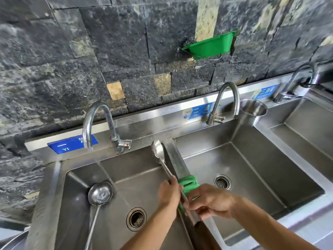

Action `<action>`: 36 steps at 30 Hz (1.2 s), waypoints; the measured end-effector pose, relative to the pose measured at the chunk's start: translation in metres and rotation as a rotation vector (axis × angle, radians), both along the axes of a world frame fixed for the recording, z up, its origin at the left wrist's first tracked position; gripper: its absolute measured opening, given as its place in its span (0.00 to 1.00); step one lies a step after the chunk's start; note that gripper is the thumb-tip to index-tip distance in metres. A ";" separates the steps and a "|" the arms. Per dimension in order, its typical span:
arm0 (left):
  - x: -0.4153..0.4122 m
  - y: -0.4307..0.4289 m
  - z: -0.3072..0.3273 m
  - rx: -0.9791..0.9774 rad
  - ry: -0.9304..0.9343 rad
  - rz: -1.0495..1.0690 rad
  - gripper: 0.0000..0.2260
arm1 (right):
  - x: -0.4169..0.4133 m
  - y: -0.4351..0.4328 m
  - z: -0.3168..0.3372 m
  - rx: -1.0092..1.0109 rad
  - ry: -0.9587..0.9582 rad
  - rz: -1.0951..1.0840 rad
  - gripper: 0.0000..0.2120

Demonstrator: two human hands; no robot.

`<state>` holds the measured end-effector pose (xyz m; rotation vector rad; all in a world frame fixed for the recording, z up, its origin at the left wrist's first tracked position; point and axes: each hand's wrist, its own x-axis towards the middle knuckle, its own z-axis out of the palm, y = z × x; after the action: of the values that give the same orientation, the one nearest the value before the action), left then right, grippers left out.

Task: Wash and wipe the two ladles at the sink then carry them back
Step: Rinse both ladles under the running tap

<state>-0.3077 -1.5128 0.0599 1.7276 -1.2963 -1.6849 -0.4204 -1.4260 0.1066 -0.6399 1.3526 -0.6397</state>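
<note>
The steel sink unit [252,168] before me has three basins in a row. One ladle [100,194] lies in the left basin, bowl up. A second ladle [158,150] rests along the divider's left edge, bowl toward the wall. A green cloth [188,184] drapes over that divider. A steel cup [254,110] stands on the back ledge.

The left hand [169,193] grips a ladle [158,150] by its handle; the right hand [212,201] holds a green cloth [188,184] round it. The second ladle [100,193] lies under the running tap [97,121].
</note>
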 end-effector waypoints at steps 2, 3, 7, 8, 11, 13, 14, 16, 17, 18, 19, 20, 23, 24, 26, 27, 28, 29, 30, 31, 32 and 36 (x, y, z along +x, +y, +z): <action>-0.019 0.008 0.008 0.111 0.142 0.020 0.15 | -0.022 0.007 0.014 0.025 0.078 0.047 0.12; -0.029 0.013 0.011 0.173 0.193 0.022 0.14 | -0.034 0.011 0.019 0.040 0.118 0.076 0.14; -0.070 0.024 0.005 0.264 0.208 -0.050 0.08 | -0.072 0.026 0.018 0.099 0.238 0.144 0.10; -0.081 0.027 0.002 0.255 0.196 -0.070 0.08 | -0.081 0.031 0.016 0.111 0.251 0.143 0.10; -0.112 0.035 -0.007 0.238 0.155 -0.167 0.10 | -0.111 0.044 0.008 0.153 0.283 0.150 0.09; -0.134 0.040 -0.016 0.242 0.138 -0.207 0.09 | -0.133 0.051 0.001 0.178 0.293 0.165 0.07; -0.143 0.041 -0.020 0.236 0.125 -0.219 0.09 | -0.141 0.052 -0.002 0.188 0.296 0.170 0.08; -0.165 0.044 -0.032 0.233 0.100 -0.215 0.07 | -0.162 0.054 -0.013 0.217 0.297 0.188 0.09; -0.173 0.044 -0.037 0.232 0.084 -0.207 0.07 | -0.169 0.054 -0.019 0.226 0.298 0.197 0.09; -0.178 0.043 -0.041 0.229 0.060 -0.203 0.06 | -0.174 0.052 -0.024 0.234 0.299 0.198 0.09; -0.183 0.042 -0.046 0.227 0.031 -0.207 0.06 | -0.180 0.050 -0.030 0.241 0.301 0.198 0.09; -0.190 0.040 -0.054 0.227 -0.001 -0.208 0.06 | -0.187 0.048 -0.040 0.252 0.300 0.200 0.10; -0.204 0.032 -0.077 0.206 -0.092 -0.204 0.09 | -0.201 0.037 -0.067 0.281 0.312 0.216 0.15; -0.207 0.028 -0.084 0.202 -0.118 -0.210 0.10 | -0.204 0.034 -0.075 0.285 0.315 0.216 0.16; -0.211 0.023 -0.104 0.201 -0.187 -0.216 0.10 | -0.205 0.025 -0.097 0.301 0.303 0.224 0.16; -0.212 0.020 -0.113 0.196 -0.224 -0.225 0.09 | -0.205 0.021 -0.107 0.305 0.296 0.220 0.15; -0.212 0.016 -0.122 0.188 -0.260 -0.238 0.09 | -0.204 0.017 -0.117 0.311 0.288 0.217 0.15; -0.212 0.012 -0.130 0.178 -0.293 -0.248 0.09 | -0.203 0.014 -0.128 0.319 0.286 0.216 0.15; -0.211 0.009 -0.138 0.165 -0.322 -0.253 0.09 | -0.202 0.010 -0.140 0.327 0.284 0.221 0.14; -0.212 0.005 -0.146 0.153 -0.348 -0.263 0.09 | -0.201 0.006 -0.149 0.334 0.283 0.225 0.14; -0.212 0.002 -0.154 0.142 -0.376 -0.282 0.08 | -0.199 0.003 -0.158 0.342 0.282 0.227 0.14; -0.217 -0.009 -0.180 0.069 -0.475 -0.359 0.09 | -0.195 -0.009 -0.185 0.347 0.295 0.221 0.12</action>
<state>-0.5249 -1.5217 -0.1205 2.1228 -1.8712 -1.5604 -0.6154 -1.4352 -0.0789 -0.6041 1.5928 -0.1273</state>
